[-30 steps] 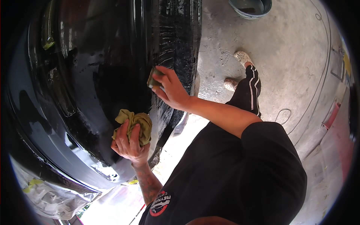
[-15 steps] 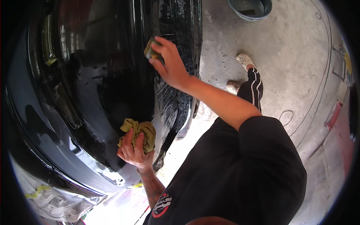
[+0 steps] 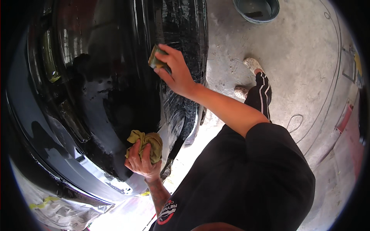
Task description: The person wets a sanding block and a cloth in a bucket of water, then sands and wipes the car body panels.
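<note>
A glossy black car body panel point(image 3: 108, 107) fills the left half of the view, wet and streaked along its right edge. My right hand point(image 3: 173, 69) grips a small greenish block point(image 3: 156, 57) against the panel near its upper right part. My left hand point(image 3: 143, 160) is lower down on the panel, closed on a crumpled olive cloth point(image 3: 150, 144). The underside of the block is hidden.
A dark bucket of water point(image 3: 257, 9) stands on the concrete floor point(image 3: 293, 65) at upper right. A thin cord point(image 3: 295, 119) lies looped there. Plastic sheeting with yellow tape point(image 3: 65, 210) hangs at lower left. My legs and shoes show beside the car.
My right hand with the block moved up the panel, then slightly back down. My left hand with the cloth has shifted down and a little right in the picture.
</note>
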Available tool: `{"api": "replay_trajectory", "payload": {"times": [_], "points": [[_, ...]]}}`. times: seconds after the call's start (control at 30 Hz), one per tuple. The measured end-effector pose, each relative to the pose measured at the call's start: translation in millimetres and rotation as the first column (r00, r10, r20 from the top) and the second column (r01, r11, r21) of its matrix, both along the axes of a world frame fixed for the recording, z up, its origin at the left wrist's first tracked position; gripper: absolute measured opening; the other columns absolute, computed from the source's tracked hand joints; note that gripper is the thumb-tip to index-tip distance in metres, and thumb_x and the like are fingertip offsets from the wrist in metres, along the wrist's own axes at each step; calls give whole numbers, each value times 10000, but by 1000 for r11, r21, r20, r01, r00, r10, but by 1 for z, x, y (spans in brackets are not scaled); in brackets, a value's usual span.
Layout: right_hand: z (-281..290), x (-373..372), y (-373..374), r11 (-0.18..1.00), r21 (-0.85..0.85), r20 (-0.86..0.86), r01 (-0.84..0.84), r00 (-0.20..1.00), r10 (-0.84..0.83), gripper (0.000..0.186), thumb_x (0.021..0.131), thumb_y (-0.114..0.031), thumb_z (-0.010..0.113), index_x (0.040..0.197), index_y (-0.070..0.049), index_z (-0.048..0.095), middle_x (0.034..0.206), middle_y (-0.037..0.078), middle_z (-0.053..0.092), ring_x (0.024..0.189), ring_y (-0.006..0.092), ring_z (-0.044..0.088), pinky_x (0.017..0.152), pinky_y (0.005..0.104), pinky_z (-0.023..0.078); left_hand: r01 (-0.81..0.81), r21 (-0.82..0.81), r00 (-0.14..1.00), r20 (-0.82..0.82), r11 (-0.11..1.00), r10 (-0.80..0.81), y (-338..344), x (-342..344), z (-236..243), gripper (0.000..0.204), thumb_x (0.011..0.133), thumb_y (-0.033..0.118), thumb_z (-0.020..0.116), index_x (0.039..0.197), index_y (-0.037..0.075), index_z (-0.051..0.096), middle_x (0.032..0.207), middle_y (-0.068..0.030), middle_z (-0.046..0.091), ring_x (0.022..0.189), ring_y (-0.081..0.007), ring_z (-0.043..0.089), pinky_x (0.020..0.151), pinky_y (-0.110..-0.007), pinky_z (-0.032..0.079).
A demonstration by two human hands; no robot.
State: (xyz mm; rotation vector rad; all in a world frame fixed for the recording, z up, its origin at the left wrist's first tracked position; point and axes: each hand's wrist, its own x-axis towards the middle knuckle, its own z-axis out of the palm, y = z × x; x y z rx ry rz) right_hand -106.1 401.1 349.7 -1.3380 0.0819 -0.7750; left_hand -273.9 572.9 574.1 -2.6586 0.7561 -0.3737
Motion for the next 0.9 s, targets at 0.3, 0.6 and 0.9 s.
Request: {"api": "replay_trajectory", "payload": {"times": [0.3, 0.6, 0.9], "points": [[25, 191, -144, 993, 4, 105, 114, 988, -114, 355, 980, -151, 649, 1284, 27, 604, 1304, 236, 606, 1236, 409, 573, 1067, 445, 444, 24, 8, 1000, -4, 1000, -24, -4, 1, -1, 338, 798, 218, 802, 1109, 237, 669, 1218, -47, 710, 1080, -261, 670, 912, -406, 393], [-18, -96, 57, 960, 65, -46, -271, 961, 274, 611, 769, -14, 859, 1306, -104, 583, 1486, 194, 451, 1305, 367, 541, 1078, 423, 473, 46, 24, 999, -4, 999, -46, 1, 2, 0, 326, 826, 223, 792, 1126, 241, 665, 1226, -48, 709, 1083, -267, 672, 909, -401, 391], [-2, 40, -23, 990, 8, 7, 143, 990, -143, 396, 918, -143, 708, 1266, -14, 571, 1381, 224, 549, 1182, 421, 555, 1025, 492, 437, 93, 20, 996, 16, 995, -93, 3, 5, -2, 316, 835, 249, 791, 1128, 231, 676, 1229, -51, 712, 1080, -270, 675, 910, -401, 392]]}}
